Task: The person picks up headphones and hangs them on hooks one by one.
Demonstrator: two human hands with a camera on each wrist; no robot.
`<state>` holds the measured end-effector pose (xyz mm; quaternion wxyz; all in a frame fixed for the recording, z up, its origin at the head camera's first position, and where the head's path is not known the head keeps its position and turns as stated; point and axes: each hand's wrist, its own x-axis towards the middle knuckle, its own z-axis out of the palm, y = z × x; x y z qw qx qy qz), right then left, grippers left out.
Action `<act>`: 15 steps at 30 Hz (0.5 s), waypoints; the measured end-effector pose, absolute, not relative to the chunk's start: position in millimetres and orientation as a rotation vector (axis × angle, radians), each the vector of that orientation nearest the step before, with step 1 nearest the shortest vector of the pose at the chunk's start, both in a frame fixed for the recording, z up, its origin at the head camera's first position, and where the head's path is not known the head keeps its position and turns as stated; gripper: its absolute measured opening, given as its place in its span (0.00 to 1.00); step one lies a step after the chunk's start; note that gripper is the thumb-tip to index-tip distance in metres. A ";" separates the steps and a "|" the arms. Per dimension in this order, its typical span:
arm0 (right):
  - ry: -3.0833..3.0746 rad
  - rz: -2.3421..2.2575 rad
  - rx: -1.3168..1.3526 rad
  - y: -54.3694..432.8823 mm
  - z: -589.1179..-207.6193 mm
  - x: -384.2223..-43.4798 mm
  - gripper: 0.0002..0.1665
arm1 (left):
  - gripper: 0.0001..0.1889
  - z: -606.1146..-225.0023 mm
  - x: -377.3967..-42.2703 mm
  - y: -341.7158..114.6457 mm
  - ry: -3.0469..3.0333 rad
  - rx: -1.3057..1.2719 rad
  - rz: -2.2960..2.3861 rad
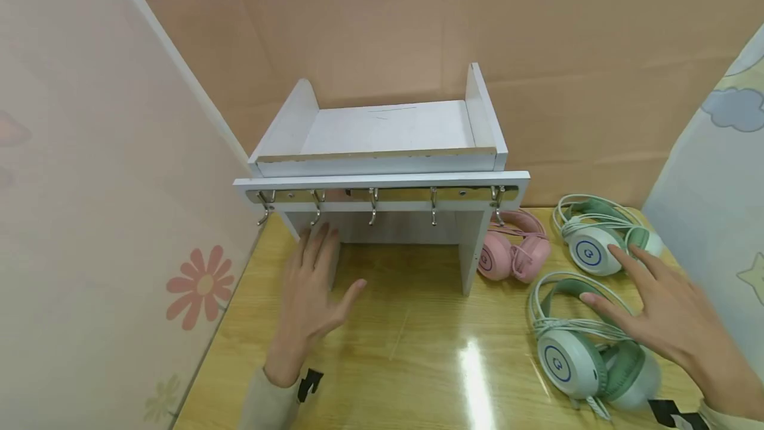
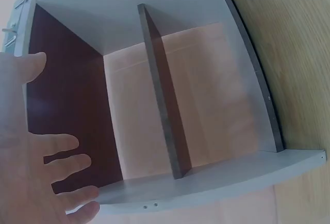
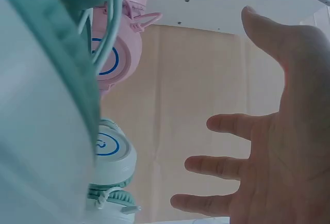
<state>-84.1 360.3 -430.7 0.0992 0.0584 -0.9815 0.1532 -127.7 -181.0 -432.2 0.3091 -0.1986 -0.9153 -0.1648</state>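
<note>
A white wooden rack point(image 1: 376, 164) stands against the back, with a row of metal double hooks point(image 1: 373, 208) along its front rail. My left hand point(image 1: 310, 297), fingers spread, is by the rack's left side panel below the hooks; whether it touches cannot be told. In the left wrist view the same hand point(image 2: 36, 167) holds nothing. Over the nearer pair of green-and-white headphones point(image 1: 564, 363) hovers my right hand point(image 1: 668, 310), its fingers apart and gripping nothing. Behind it lies a second green-and-white pair point(image 1: 591, 251). Pink headphones point(image 1: 495, 257) sit beside the rack's right panel.
Everything stands on a glossy wooden table point(image 1: 406, 350). A pale wall with flower pictures point(image 1: 203, 284) rises close on the left, and another printed wall point(image 1: 716, 171) on the right. Brown paper point(image 1: 382, 18) covers the back. Inside the rack is a dark shelf board point(image 2: 162, 90).
</note>
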 end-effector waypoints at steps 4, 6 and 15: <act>-2.921 0.479 0.159 363.1 -436.5 -82.7 0.61 | 0.49 -426.6 -121.3 -183.5 -2.355 -0.523 -0.475; -2.937 0.498 0.154 366.0 -439.9 -81.6 0.61 | 0.47 -422.0 -119.8 -185.3 -2.299 -0.525 -0.495; -3.010 0.555 0.095 375.0 -453.1 -76.2 0.60 | 0.40 -393.0 -114.4 -198.7 -2.124 -0.545 -0.561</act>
